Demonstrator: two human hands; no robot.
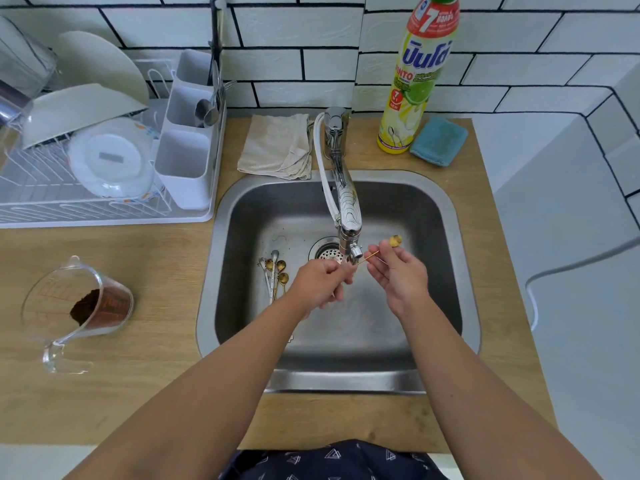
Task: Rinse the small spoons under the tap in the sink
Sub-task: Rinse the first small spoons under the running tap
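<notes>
Spoons at the tap

Two hands over the sink (446, 216). Right hand (400, 271), grip clamped on one gold spoon (394, 241), bowl up and to the right, stem slanting down-left to the tap (349, 216) outlet. Left hand (320, 282), fingers closed near that stem's lower end; contact hard to tell. About five more spoons (275, 275) lying bunched on the sink floor left of the drain (327, 252), gold and silver mixed. Open basin floor nearer the front rim. On the worktop (166, 271): one folded cloth (277, 145), one blue sponge (438, 140), one yellow bottle (415, 81) marked "7" and "NEW", one tipped glass jug (76, 306) with brown powder, one dish rack (104, 147) at left.
</notes>
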